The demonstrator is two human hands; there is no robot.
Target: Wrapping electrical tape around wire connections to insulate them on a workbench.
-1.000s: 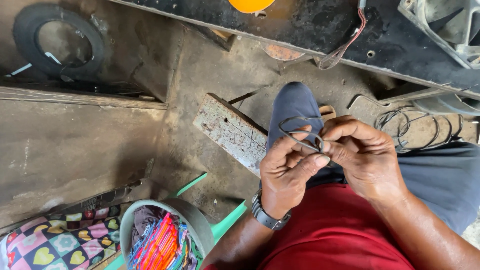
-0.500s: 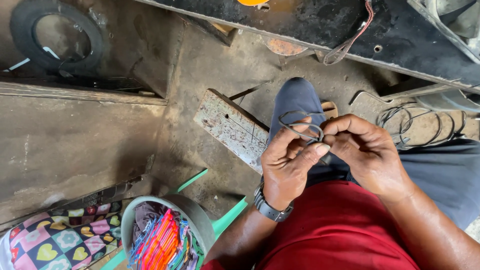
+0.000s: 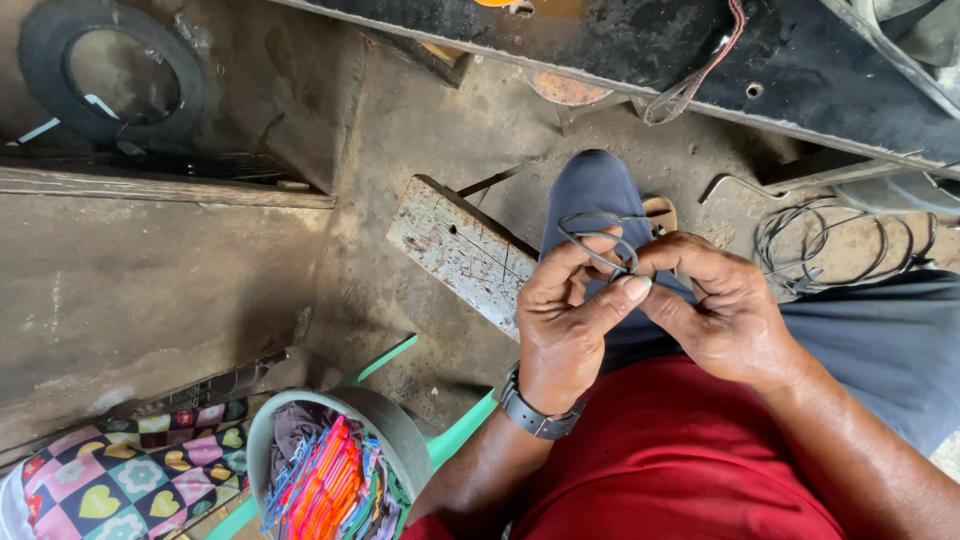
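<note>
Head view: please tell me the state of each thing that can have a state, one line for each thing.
Thin dark wire: bent into small loops, pinched by both hands.
Left hand: closed on the wire, thumb pressing it.
Right hand: fingers curled, holding the wire.
Wire coil: lying loose on the floor.
Wooden block: lying flat on the floor, worn.
Round bowl: full of coloured bands.
Tyre: lying flat.

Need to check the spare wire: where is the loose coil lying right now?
The loose coil of wire lies on the ground at the right of the head view, beyond the right hand, below the dark metal beam.
</note>
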